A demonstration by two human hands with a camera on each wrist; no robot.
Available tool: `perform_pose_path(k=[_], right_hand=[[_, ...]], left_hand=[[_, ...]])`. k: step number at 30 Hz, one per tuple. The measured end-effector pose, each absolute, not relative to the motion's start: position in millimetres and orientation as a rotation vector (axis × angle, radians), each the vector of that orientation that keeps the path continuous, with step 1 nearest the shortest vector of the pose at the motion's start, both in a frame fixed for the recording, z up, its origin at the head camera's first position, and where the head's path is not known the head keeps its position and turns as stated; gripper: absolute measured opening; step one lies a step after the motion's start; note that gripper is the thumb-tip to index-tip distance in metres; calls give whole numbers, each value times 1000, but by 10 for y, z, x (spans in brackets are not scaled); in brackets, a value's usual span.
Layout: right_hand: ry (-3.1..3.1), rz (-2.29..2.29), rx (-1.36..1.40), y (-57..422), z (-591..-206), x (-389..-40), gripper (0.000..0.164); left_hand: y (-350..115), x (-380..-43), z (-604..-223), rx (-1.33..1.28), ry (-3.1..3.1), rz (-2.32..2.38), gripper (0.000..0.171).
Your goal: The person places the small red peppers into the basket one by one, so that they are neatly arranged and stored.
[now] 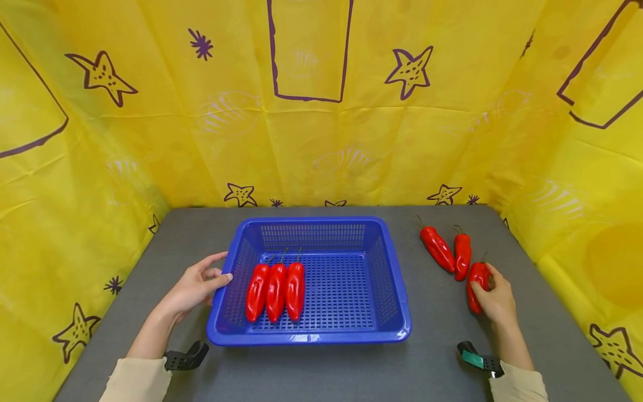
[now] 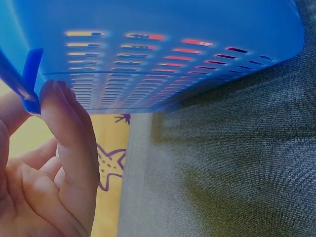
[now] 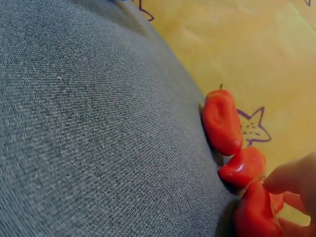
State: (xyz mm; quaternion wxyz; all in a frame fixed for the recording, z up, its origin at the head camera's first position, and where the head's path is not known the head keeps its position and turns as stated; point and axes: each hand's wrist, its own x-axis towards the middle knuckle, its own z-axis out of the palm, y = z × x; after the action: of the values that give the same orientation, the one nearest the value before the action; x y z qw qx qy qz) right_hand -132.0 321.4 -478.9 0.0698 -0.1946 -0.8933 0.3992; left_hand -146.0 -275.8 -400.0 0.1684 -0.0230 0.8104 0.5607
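Observation:
A blue plastic basket stands on the grey table, with three red peppers side by side in its left half. At its left wall my left hand pinches the rim, thumb on top and a finger against the outside; the left wrist view shows this hand close to the slotted wall. My right hand grips a red pepper between thumb and fingers, on the right side of the table. Just beyond it lie two more red peppers, one slanted and one nearly straight.
Yellow cloth printed with starfish hangs behind the table and along both sides. The grey tabletop shows in front of the basket and between it and the right-hand peppers. Dark straps circle the wrists.

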Motion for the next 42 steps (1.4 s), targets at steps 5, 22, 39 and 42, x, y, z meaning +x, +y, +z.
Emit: perform_pose_path(k=[5,22,39,42], right_hand=[[-2719,1203,-610,3212,-4756,-1299,59],[-2595,1186,-718,3176,-4744,-1254,61],[-2818,1007,-691,3221,-4755,-1322,72],[-2845,986,-684,3226,-4741,-1325,71]], left_hand=[[-2761,-1460,-4005,-69,2301,1596,75],[-2760,-1460,-4021,-70,2286,1623,75],[-2758,-1462,-4012,-67,2287,1616,74],[-2759,-1463,-4011,-64,2288,1612,74]])
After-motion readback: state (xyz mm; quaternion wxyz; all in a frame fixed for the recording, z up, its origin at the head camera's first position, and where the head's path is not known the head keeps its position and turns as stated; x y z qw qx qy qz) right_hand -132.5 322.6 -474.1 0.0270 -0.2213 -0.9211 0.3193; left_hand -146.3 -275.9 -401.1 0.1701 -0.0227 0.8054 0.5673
